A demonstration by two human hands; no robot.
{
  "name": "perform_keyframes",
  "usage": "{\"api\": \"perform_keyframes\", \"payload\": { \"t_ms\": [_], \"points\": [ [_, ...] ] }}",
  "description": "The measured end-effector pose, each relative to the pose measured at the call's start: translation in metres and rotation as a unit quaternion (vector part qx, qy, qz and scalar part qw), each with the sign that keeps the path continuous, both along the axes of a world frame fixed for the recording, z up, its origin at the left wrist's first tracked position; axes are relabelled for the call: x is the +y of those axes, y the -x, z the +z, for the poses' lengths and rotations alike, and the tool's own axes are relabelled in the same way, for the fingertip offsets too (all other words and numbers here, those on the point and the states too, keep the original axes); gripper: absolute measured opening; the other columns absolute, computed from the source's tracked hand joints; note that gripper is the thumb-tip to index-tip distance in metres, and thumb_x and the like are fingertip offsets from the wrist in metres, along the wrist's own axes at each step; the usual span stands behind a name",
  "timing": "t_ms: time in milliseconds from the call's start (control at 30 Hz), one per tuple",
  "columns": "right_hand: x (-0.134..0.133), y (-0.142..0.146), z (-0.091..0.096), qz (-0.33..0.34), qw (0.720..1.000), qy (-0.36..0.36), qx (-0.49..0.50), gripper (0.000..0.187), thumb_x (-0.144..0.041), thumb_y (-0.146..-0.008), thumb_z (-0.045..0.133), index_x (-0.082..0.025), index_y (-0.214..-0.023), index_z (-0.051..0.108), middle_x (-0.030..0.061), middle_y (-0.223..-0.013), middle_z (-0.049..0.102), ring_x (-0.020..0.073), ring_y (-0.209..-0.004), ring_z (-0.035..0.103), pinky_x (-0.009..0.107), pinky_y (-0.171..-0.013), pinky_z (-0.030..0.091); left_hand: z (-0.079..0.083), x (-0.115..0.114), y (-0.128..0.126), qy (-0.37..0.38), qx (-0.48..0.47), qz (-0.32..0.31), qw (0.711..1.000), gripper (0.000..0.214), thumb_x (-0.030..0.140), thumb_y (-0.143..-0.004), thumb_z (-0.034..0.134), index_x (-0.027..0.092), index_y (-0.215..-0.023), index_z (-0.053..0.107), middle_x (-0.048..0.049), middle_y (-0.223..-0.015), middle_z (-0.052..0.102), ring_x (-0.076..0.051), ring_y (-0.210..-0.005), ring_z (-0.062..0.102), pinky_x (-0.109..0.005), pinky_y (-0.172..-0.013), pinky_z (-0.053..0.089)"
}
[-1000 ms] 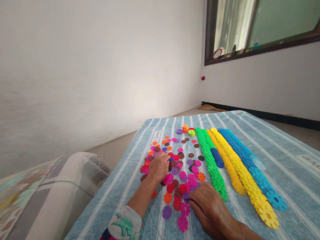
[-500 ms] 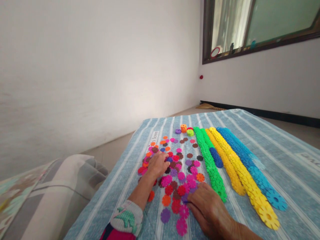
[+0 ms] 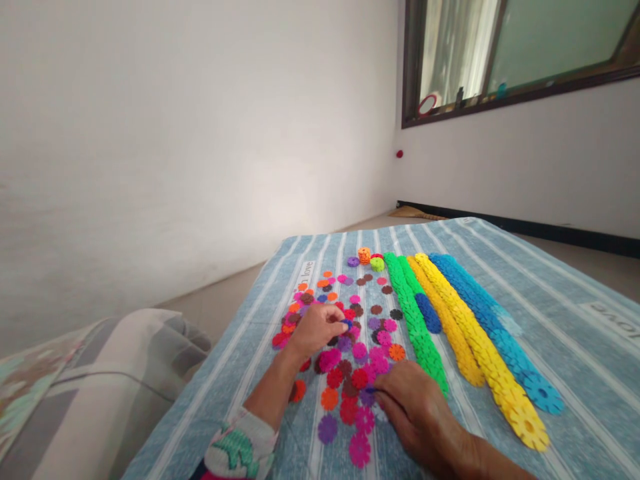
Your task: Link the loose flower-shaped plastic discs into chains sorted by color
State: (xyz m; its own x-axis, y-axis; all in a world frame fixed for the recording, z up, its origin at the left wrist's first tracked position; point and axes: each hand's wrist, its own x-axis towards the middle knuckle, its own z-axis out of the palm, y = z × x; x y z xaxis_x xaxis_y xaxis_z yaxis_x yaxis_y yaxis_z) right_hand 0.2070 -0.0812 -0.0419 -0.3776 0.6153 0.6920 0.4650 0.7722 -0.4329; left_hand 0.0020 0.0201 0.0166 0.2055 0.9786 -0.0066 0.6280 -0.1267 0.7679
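Pinches a small dark blue plastic-looking disc (image 3: 349, 325) in the left hand (image 3: 317, 327), with thumb and forefinger closed on its near side. Holds it over scattered flower-shaped discs (image 3: 329, 361) in pink, red, orange, brown, purple and black. Pinches also, in the fingers of the right hand (image 3: 425, 407), what looks like a second dark blue piece (image 3: 371, 390), seen edge-on and too small to make out well. Has an orange notched disc (image 3: 329, 399) to the left of the right fingers and a purple notched disc (image 3: 327, 429) lower down, nearer the body. Has a black notched disc (image 3: 397, 314) to the right of the left fingers.

Has to the right of the right fingers a long green row (image 3: 429, 360) of discs packed face to face, then a short dark blue row (image 3: 429, 313) beside it, and farther right an amber row (image 3: 469, 368), a bright yellow row (image 3: 487, 360) and a sky-blue row (image 3: 520, 360). Has well beyond the left fingers a little orange stack (image 3: 364, 255), between a purple stack (image 3: 353, 262) and a lime-green stack (image 3: 377, 264). Has all these on a blue, white-striped cloth (image 3: 590, 407). Wears a pale cuff (image 3: 243, 443) with a green pattern behind the left hand.
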Motion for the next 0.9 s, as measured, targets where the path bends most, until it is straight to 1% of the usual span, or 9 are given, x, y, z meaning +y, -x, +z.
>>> {"api": "perform_keyframes", "payload": {
  "t_ms": [133,233,300,467,633,700,767,900],
  "points": [
    [0.007,-0.006,0.003,-0.044,0.997,0.052,0.03,0.019,-0.017,-0.093,0.047,-0.021,-0.093,0.065,0.0033,-0.08,0.069,0.0193,-0.071,0.062,0.029,-0.068,0.044,0.015,-0.02,-0.024,0.067,-0.06,-0.07,0.993,0.016,0.027,-0.063,0.064,0.014,-0.07,0.07,0.0024,-0.06,0.059,-0.01,-0.057,0.049,-0.022,-0.058,0.037],
    [0.013,-0.01,0.008,-0.078,0.995,0.057,0.039,0.02,-0.018,-0.092,0.047,-0.02,-0.09,0.067,0.005,-0.081,0.07,0.0201,-0.074,0.064,0.029,-0.069,0.045,0.023,-0.033,-0.038,0.099,-0.058,-0.131,0.985,0.02,0.028,-0.065,0.063,0.014,-0.074,0.074,0.0013,-0.061,0.061,-0.01,-0.058,0.049,-0.022,-0.057,0.036],
    [0.016,-0.012,0.012,-0.095,0.993,0.059,0.04,0.021,-0.018,-0.091,0.047,-0.02,-0.088,0.067,0.0057,-0.08,0.07,0.0204,-0.075,0.065,0.029,-0.07,0.046,0.026,-0.037,-0.042,0.098,-0.05,-0.151,0.982,0.022,0.029,-0.068,0.061,0.015,-0.077,0.075,0.001,-0.064,0.061,-0.01,-0.059,0.048,-0.022,-0.056,0.036],
    [0.019,-0.015,0.016,-0.113,0.99,0.06,0.051,0.02,-0.017,-0.089,0.048,-0.02,-0.087,0.068,0.0053,-0.081,0.07,0.0192,-0.076,0.065,0.027,-0.071,0.046,0.03,-0.039,-0.043,0.082,-0.031,-0.16,0.983,0.022,0.026,-0.071,0.059,0.018,-0.082,0.077,0.0012,-0.067,0.063,-0.01,-0.061,0.05,-0.021,-0.059,0.039],
    [0.021,-0.015,0.018,-0.114,0.99,0.071,0.046,0.019,-0.017,-0.089,0.048,-0.019,-0.09,0.067,0.0059,-0.083,0.07,0.0189,-0.077,0.065,0.026,-0.07,0.044,0.034,-0.041,-0.044,0.096,-0.057,-0.191,0.975,0.022,0.024,-0.072,0.06,0.017,-0.082,0.078,-0.0005,-0.072,0.067,-0.013,-0.069,0.056,-0.023,-0.066,0.043],
    [0.022,-0.015,0.019,-0.114,0.99,0.079,0.033,0.019,-0.017,-0.089,0.049,-0.019,-0.09,0.067,0.0055,-0.082,0.07,0.0188,-0.076,0.064,0.026,-0.07,0.043,0.033,-0.041,-0.044,0.102,-0.07,-0.202,0.971,0.024,0.026,-0.073,0.061,0.017,-0.087,0.078,-0.0013,-0.075,0.069,-0.014,-0.072,0.058,-0.024,-0.068,0.044],
    [0.022,-0.014,0.02,-0.122,0.989,0.083,0.007,0.018,-0.016,-0.088,0.048,-0.019,-0.086,0.066,0.0044,-0.078,0.069,0.018,-0.073,0.063,0.026,-0.068,0.041,0.03,-0.039,-0.044,0.103,-0.073,-0.207,0.97,0.026,0.029,-0.073,0.062,0.017,-0.089,0.078,-0.002,-0.078,0.071,-0.016,-0.075,0.059,-0.024,-0.069,0.044],
    [0.022,-0.014,0.025,-0.15,0.983,0.082,-0.064,0.018,-0.015,-0.087,0.05,-0.018,-0.076,0.064,0.0039,-0.07,0.066,0.0174,-0.067,0.062,0.026,-0.063,0.037,0.022,-0.034,-0.044,0.102,-0.051,-0.192,0.975,0.026,0.031,-0.074,0.062,0.017,-0.089,0.078,-0.0028,-0.08,0.072,-0.016,-0.074,0.06,-0.025,-0.07,0.045]
  ]
}}
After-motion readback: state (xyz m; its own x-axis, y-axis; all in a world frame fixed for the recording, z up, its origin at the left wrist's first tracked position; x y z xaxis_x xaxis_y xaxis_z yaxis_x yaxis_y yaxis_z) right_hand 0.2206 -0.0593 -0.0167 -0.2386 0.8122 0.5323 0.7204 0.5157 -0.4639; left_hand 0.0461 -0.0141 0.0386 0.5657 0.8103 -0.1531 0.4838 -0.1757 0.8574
